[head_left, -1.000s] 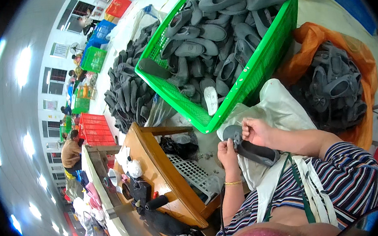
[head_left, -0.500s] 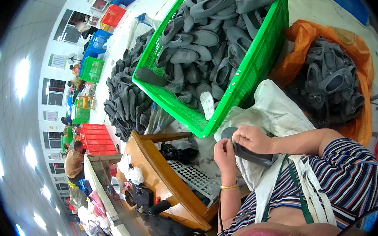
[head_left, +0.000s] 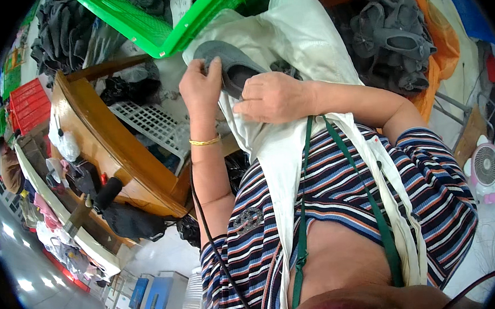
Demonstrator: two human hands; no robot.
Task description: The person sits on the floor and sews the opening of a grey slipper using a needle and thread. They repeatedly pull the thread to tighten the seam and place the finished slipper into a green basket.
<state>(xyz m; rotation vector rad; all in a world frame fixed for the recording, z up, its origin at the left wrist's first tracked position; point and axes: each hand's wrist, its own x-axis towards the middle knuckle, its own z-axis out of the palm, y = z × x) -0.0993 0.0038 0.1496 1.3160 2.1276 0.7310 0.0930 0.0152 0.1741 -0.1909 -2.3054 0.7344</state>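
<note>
A dark grey slip-on shoe [head_left: 232, 58] rests over my lap on the white apron [head_left: 303, 41], its rounded end pointing away and its opening facing up. My left hand [head_left: 202, 91], with a gold bracelet at the wrist, grips the shoe's left edge between thumb and fingers. At the near right side of the opening, my right hand [head_left: 272, 98] is closed with its fingertips curled at the rim. The part of the shoe under the right hand is hidden.
Ahead stands a green plastic crate [head_left: 162, 45] with grey shoes in it. An orange sack [head_left: 443, 37] of similar shoes lies to the right. At left is a wooden table [head_left: 99, 130], with a white plastic grid [head_left: 151, 127] beside it. A small fan [head_left: 485, 163] stands far right.
The view has swung, so the crate sits higher and partly out of frame. My hands have moved apart along the shoe, whose opening now shows more plainly.
</note>
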